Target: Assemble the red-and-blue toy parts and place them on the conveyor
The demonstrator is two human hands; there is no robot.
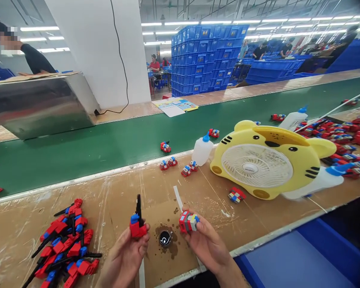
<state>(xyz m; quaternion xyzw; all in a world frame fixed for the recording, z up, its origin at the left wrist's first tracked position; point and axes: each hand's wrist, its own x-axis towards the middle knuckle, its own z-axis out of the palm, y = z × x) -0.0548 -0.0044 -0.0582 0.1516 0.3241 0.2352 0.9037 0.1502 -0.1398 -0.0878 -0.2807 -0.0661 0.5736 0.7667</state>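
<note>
In my left hand is a red toy piece with a blue part and a black stick pointing up. My right hand holds a small red block-like toy body with grey, blue and yellow parts, gripped between thumb and fingers. The two pieces are apart. Between the hands, on the brown work surface, sits a small round black cup of dark, shiny liquid, ringed by wet stains. Left of my left hand lies a pile of red, blue and black toy pieces.
A yellow animal-faced fan stands at right, near a white squeeze bottle. Beyond runs a green conveyor belt carrying some toy bodies. More toy bodies are heaped far right. A blue bin sits at lower right.
</note>
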